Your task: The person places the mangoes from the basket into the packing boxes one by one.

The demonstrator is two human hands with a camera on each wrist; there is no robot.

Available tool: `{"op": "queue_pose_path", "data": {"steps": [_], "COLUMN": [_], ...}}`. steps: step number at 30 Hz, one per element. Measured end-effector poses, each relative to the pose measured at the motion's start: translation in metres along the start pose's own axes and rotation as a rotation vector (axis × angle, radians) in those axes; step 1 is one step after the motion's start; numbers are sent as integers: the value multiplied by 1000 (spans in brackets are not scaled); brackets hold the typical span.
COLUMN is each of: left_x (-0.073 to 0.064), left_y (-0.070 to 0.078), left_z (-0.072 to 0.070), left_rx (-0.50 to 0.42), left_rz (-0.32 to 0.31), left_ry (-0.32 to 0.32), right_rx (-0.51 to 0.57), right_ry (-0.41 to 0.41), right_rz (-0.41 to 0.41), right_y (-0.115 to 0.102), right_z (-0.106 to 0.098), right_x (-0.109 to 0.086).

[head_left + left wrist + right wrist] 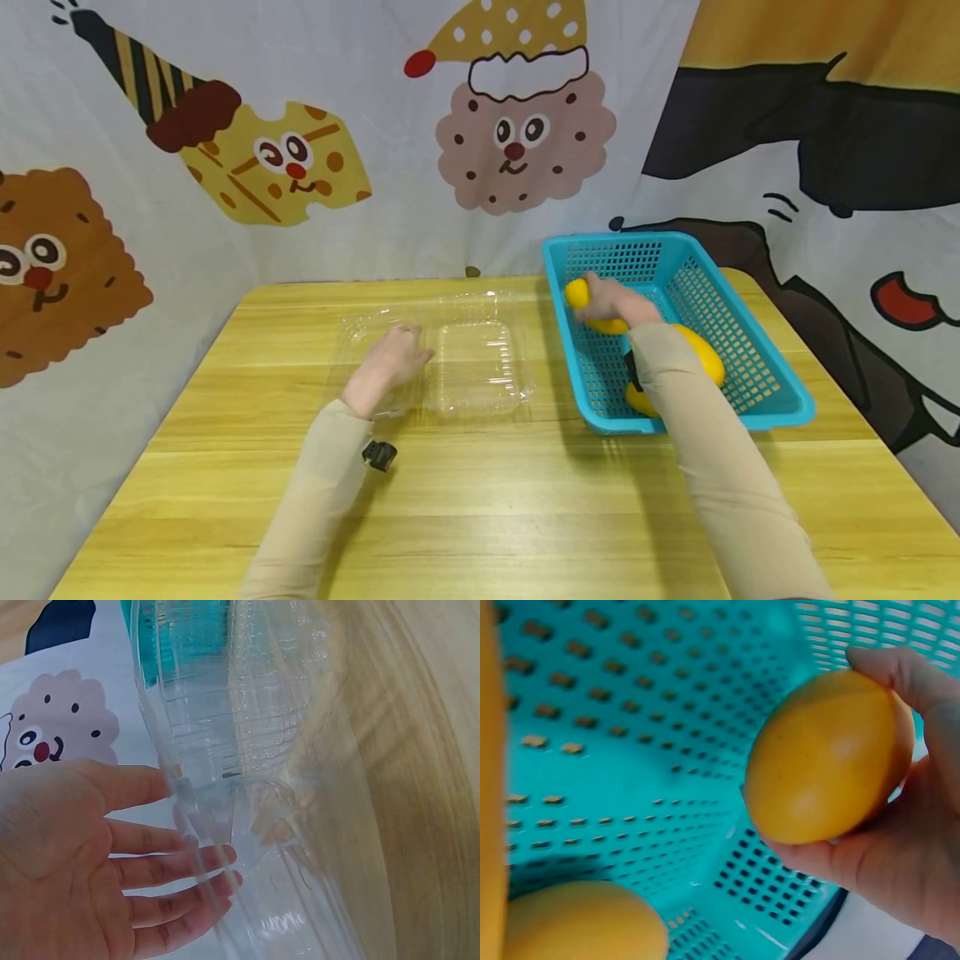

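My right hand (pixel 609 302) reaches down into a blue plastic basket (pixel 801 410). It grips an oval yellow-orange fruit (pixel 829 757), thumb on one side and fingers on the other. Beneath that hand lies another yellow fruit (pixel 607 327) in the basket; a larger one (pixel 701 354) sits partly behind my sleeve. To the left, a clear plastic clamshell box (pixel 480 367) lies unfolded on the table. My left hand (pixel 390 358) is over its left half. In the left wrist view the fingers are loosely extended, with fingertips (pixel 225 855) right at the box's clear edge.
The wooden table (pixel 480 517) meets a cloth backdrop (pixel 405 242) printed with cartoon biscuits and cheese. One more yellow fruit (pixel 640 402) shows at the basket's near end. The basket's mesh walls rise around the fruit.
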State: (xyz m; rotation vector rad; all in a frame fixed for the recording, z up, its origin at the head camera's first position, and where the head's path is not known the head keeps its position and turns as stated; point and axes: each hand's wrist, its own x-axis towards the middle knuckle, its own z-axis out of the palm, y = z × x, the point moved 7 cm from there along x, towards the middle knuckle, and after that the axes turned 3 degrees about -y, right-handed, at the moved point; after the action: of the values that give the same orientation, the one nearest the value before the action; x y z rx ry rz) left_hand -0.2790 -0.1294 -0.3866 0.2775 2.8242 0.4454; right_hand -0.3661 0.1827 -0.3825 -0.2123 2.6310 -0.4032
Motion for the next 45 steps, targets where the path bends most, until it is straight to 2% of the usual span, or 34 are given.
{"op": "queue_pose_path", "data": {"steps": [5, 9, 14, 18, 33, 45], "left_x": [-2, -2, -2, -2, -1, 2], "left_y": [0, -1, -1, 0, -1, -1], "left_z": [0, 0, 1, 1, 1, 0], "left_rx": [-17, -11, -11, -5, -25, 4], "left_rz": [-2, 0, 4, 1, -2, -5], "left_ry": [-10, -9, -10, -9, -7, 3], "right_rx": [45, 63, 67, 79, 102, 162], "right_ry": [122, 187, 240, 247, 195, 144], "right_rz": [11, 1, -23, -40, -72, -82], "right_y": [-15, -34, -57, -76, -145, -176], "right_z": [-20, -33, -42, -42, -20, 21], "right_x": [-11, -20, -25, -27, -16, -1]}}
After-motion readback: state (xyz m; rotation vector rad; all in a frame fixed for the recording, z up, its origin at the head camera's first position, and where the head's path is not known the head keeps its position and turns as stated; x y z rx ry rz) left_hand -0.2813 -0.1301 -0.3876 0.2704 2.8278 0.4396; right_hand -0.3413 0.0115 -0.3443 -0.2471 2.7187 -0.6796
